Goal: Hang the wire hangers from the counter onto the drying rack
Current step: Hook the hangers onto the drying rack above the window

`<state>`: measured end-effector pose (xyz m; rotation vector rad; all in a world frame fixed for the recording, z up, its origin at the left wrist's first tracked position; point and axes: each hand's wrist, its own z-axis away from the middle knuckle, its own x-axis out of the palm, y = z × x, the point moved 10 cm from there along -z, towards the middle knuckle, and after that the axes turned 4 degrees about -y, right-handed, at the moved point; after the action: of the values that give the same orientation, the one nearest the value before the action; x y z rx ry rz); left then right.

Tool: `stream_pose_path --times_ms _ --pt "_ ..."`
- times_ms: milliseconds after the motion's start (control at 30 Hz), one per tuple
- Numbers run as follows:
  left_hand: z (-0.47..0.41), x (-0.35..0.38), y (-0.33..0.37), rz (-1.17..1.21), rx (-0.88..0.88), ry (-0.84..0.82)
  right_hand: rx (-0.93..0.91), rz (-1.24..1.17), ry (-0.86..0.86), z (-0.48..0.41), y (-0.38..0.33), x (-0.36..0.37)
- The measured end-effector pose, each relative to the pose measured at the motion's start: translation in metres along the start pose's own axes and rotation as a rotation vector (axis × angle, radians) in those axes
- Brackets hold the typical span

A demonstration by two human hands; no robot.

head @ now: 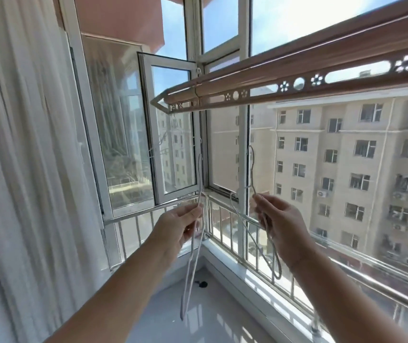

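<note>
Hangers, two of thin pale wire, are both in the air above the counter [198,320], one in each hand, below the rack [297,78] and not touching it. The counter is a glossy white ledge in a window corner, with a small black thing [201,284] lying near its back edge. A metal railing [245,246] runs along the glass, a white curtain [14,149] hangs to the left, one window [170,129] stands open, and apartment blocks [346,169] fill the view outside. The rack is a brown bar with round and flower-shaped cut-outs, crossing overhead from the right. Both forearms reach forward and up, the hands level with each other and well apart. The left hand [181,225] pinches the left hanger [200,174] just under its neck, hook pointing up, the body dangling toward the counter. The right hand [281,225] has its fingers curled round the right hanger [252,174] below the neck, hook also up, its frame looping down past the wrist in front of the railing.
</note>
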<state>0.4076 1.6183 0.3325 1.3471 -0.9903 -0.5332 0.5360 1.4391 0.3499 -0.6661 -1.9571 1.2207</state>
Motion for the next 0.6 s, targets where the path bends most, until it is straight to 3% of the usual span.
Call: stream_pose_path --times_ms 600 --pt "-0.28 -0.047 0.085 0.033 0.125 -0.128 -0.238 0.11 0.057 -0.252 0.028 0.094"
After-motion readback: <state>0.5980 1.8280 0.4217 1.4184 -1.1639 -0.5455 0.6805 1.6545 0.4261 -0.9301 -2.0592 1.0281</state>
